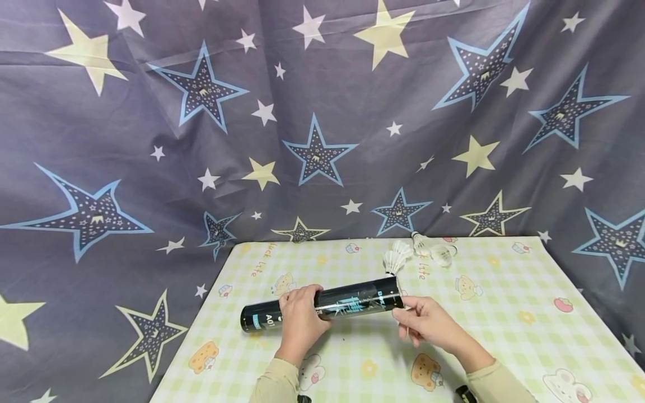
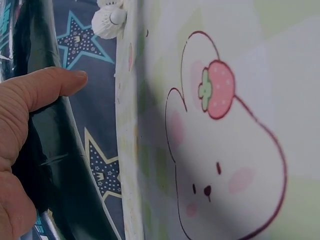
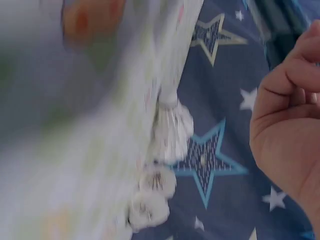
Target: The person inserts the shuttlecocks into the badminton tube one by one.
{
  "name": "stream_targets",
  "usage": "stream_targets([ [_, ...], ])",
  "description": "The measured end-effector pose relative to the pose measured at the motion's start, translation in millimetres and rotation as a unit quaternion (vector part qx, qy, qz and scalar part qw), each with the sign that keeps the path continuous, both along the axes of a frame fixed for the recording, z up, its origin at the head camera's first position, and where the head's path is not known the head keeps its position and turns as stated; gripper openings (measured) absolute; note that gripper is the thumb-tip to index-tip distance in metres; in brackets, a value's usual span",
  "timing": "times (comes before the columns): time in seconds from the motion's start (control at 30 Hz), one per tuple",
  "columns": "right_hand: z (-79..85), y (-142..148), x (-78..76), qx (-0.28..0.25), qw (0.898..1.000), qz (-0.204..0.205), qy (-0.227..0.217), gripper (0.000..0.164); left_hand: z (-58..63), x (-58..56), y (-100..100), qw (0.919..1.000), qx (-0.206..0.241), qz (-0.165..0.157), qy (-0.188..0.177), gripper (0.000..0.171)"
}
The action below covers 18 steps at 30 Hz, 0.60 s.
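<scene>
A long black shuttlecock tube [image 1: 353, 299] with blue lettering lies at a slight slant over the table, its right end higher. My left hand [image 1: 300, 316] grips it left of the middle, thumb on the near side and fingers over the top. The left wrist view shows that thumb [image 2: 55, 85] against the dark tube [image 2: 55, 155]. My right hand [image 1: 428, 324] is at the tube's right end, thumb and fingertips pinching at the rim. In the right wrist view the right hand's fingers [image 3: 280, 90] are curled by the tube's end. I cannot tell whether a lid is between them.
White feather shuttlecocks [image 1: 395, 260] lie just behind the tube's right end, with other shuttlecocks [image 1: 443, 254] near the table's back edge. The table [image 1: 478, 324] wears a green checked cloth with cartoon prints. A dark star-patterned curtain [image 1: 322, 84] hangs close behind.
</scene>
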State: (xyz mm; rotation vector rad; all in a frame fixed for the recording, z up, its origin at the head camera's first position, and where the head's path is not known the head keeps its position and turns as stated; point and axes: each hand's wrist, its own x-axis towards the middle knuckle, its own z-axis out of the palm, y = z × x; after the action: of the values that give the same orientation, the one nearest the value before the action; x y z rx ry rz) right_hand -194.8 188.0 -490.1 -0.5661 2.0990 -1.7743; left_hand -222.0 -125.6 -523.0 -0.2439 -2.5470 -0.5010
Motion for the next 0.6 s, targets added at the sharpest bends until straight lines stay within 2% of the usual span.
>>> stream_targets([
  [0.07, 4.5, 11.7, -4.3, 0.032, 0.999, -0.013, 0.014, 0.037, 1.2, 0.2, -1.7, 1.0, 0.002, -0.001, -0.001, 0.077],
  [0.13, 9.7, 28.6, -12.7, 0.076, 0.995, -0.045, 0.038, 0.042, 2.6, 0.4, -2.5, 1.0, 0.003, -0.001, -0.005, 0.077],
  [0.17, 12.4, 38.2, -17.9, 0.101, 0.991, -0.063, 0.054, 0.043, 3.2, 0.5, -2.5, 1.0, 0.003, -0.001, -0.007, 0.077],
  [0.23, 16.4, 56.3, -30.9, 0.172, 0.974, -0.115, 0.093, 0.04, 3.9, 0.8, -2.8, 0.9999, 0.001, 0.002, -0.012, 0.077],
  [0.3, 16.7, 72.3, -44.5, 0.261, 0.94, -0.17, 0.137, 0.037, 4.0, 1.1, -3.3, 0.9999, 0.002, 0.003, -0.012, 0.077],
  [0.33, 15.2, 78.8, -50.7, 0.312, 0.917, -0.188, 0.16, 0.036, 3.8, 1.4, -3.4, 0.9999, 0.003, 0.003, -0.013, 0.077],
  [0.4, 9.9, 89.7, -62.0, 0.407, 0.868, -0.209, 0.195, 0.035, 3.1, 1.9, -3.7, 0.9999, 0.003, 0.001, -0.012, 0.077],
  [0.47, 2.9, 96.7, -71.8, 0.472, 0.828, -0.21, 0.218, 0.037, 2.2, 2.3, -3.5, 0.9999, 0.003, -0.003, -0.012, 0.078],
  [0.53, -4.0, 100.0, -80.9, 0.509, 0.803, -0.207, 0.23, 0.041, 1.6, 2.9, -2.9, 0.9999, 0.001, -0.005, -0.014, 0.078],
  [0.6, -9.4, 100.3, -89.4, 0.524, 0.794, -0.209, 0.226, 0.045, 0.9, 3.4, -2.4, 0.9999, -0.001, -0.005, -0.014, 0.079],
])
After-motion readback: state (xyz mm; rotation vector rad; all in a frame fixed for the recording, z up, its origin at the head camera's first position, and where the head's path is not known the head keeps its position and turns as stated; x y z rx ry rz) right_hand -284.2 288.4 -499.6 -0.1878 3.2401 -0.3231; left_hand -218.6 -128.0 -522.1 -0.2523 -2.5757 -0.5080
